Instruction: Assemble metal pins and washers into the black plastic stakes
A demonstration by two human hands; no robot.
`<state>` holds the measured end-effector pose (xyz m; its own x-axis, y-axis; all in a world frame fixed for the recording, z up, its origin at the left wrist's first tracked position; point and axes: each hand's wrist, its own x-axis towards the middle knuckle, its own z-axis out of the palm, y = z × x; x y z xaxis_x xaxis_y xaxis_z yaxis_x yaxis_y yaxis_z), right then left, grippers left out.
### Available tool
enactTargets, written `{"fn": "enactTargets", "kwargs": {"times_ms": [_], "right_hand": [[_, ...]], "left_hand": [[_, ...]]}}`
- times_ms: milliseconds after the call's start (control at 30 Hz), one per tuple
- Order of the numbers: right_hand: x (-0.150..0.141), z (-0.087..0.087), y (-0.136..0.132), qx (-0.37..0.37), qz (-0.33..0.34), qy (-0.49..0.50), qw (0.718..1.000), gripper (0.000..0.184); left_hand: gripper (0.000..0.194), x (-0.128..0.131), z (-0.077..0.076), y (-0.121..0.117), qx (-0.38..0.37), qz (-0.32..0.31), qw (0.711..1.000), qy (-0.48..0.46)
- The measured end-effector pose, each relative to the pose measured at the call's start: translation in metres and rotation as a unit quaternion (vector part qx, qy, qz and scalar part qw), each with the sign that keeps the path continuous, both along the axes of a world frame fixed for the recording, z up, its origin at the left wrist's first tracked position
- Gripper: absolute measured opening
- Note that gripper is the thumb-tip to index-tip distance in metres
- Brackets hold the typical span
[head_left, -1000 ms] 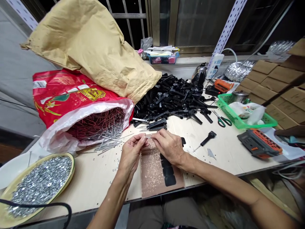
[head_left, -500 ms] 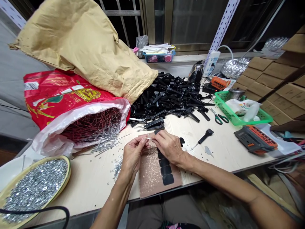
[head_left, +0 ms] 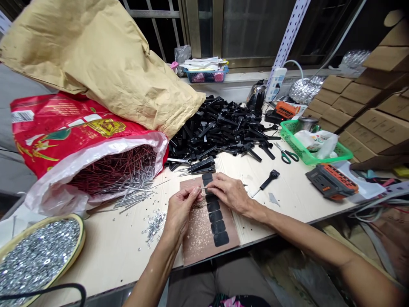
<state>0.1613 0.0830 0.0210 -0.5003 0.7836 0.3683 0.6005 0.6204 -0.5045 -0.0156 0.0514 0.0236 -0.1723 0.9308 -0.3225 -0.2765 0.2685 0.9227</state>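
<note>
My left hand (head_left: 182,207) is closed in a pinch, thumb against fingertips, on one end of a thin metal rod (head_left: 203,188). My right hand (head_left: 230,192) pinches the other end, so the short bright length shows between both hands. Whether a small washer sits in the fingertips is hidden. Beneath the hands lies a brown board (head_left: 195,245) with pale worn specks. A column of black rounded squares (head_left: 218,226) runs along it, partly covered by my right hand. Loose small silver washers (head_left: 155,226) are scattered left of the board.
A red bag (head_left: 60,140) spills metal rods at left, below a tan paper sack (head_left: 96,64). A bowl (head_left: 81,238) holds washers. Black plastic handles (head_left: 220,123) are heaped behind. Scissors (head_left: 286,154), a screwdriver-like tool (head_left: 266,182), a green basket (head_left: 311,160) and a battery pack (head_left: 334,181) lie right.
The view has shifted, so the table appears farther left. Both hands have moved slightly right over the board, still pinching the rod, and more of the black squares shows.
</note>
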Motion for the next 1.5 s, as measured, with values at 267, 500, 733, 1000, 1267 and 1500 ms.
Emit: {"fn": "enactTargets", "kwargs": {"times_ms": [267, 500, 733, 1000, 1267, 1500], "right_hand": [[0.025, -0.016, 0.008, -0.004, -0.007, -0.046, 0.999, 0.021], [0.014, -0.017, -0.004, 0.008, -0.031, -0.017, 0.999, 0.019], [0.005, -0.006, -0.016, 0.081, -0.107, -0.081, 0.988, 0.025], [0.005, -0.009, -0.017, 0.115, -0.111, -0.091, 0.983, 0.022], [0.003, -0.007, -0.019, 0.145, -0.111, -0.117, 0.976, 0.026], [-0.002, -0.008, -0.021, 0.068, -0.119, -0.11, 0.984, 0.019]], "left_hand": [[0.04, 0.011, -0.009, 0.001, -0.014, -0.06, 0.997, 0.05], [0.04, 0.02, -0.007, 0.009, -0.031, -0.006, 0.999, -0.032], [0.041, 0.027, -0.002, 0.006, -0.01, 0.025, 0.996, -0.086], [0.042, 0.026, -0.006, 0.008, -0.014, 0.013, 0.995, -0.099], [0.041, 0.021, -0.008, 0.007, -0.008, 0.0, 0.998, -0.067], [0.041, 0.027, -0.014, 0.007, 0.013, 0.035, 0.998, -0.043]]}}
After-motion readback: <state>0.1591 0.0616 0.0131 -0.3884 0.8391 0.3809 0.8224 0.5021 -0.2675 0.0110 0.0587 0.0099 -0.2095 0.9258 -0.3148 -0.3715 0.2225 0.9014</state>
